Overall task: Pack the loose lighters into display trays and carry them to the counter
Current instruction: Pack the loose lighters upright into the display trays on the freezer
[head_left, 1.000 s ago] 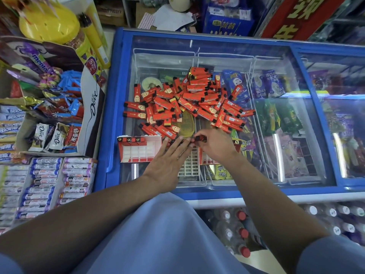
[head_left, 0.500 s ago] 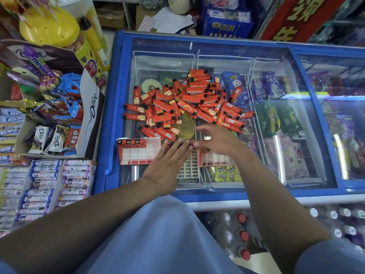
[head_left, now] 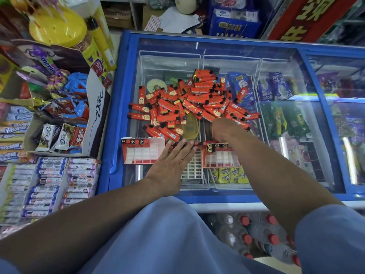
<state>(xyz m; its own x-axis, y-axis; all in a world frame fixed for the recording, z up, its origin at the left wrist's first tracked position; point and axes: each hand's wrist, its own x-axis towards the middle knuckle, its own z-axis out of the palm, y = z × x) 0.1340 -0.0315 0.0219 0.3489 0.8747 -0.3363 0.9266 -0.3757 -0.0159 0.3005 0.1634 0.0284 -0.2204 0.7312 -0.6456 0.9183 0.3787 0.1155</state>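
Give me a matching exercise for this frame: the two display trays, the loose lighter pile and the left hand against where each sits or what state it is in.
Things:
1. left display tray
2. right display tray
3. pile of loose lighters
4. left hand

Places or states:
A. heaped on the freezer lid, beyond both trays
B. flat, fingers straight, between the two trays
C. nearest the freezer's left blue edge, a few lighters in its far row
D. just below the right hand

Pairs: 1-C, 2-D, 3-A, 4-B

Small shop — glass-topped ice-cream freezer (head_left: 118,119), candy boxes (head_left: 94,115), bottled drinks (head_left: 256,234)
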